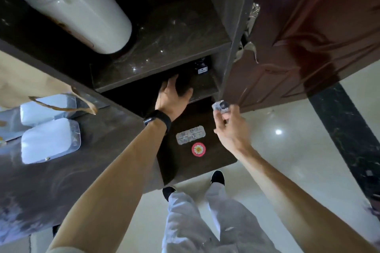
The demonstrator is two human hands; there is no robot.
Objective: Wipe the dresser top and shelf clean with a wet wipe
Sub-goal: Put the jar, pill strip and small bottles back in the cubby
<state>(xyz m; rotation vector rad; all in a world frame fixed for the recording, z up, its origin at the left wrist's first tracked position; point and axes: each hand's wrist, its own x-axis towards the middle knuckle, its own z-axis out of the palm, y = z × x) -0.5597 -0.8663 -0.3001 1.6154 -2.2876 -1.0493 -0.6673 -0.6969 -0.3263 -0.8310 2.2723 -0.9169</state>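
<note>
The dark dresser top [98, 141] stretches across the left, glossy and streaked. Beside it are open shelves: an upper shelf [176, 35] with a shiny surface and a lower shelf [205, 88] in shadow. My left hand [172, 96], a black band on its wrist, reaches into the lower shelf with thumb and fingers curved apart; the darkness hides whether they hold anything. My right hand [228, 127] hovers just outside the shelf's right post, pinching a crumpled grey wet wipe [220, 107].
A large white cylinder [82, 10] lies on the upper left shelf. A paper bag [24, 80] and two white packets [49, 141] sit on the dresser top. A small dark item [202, 69] stands deep in the lower shelf. A brown door [308, 37] is on the right.
</note>
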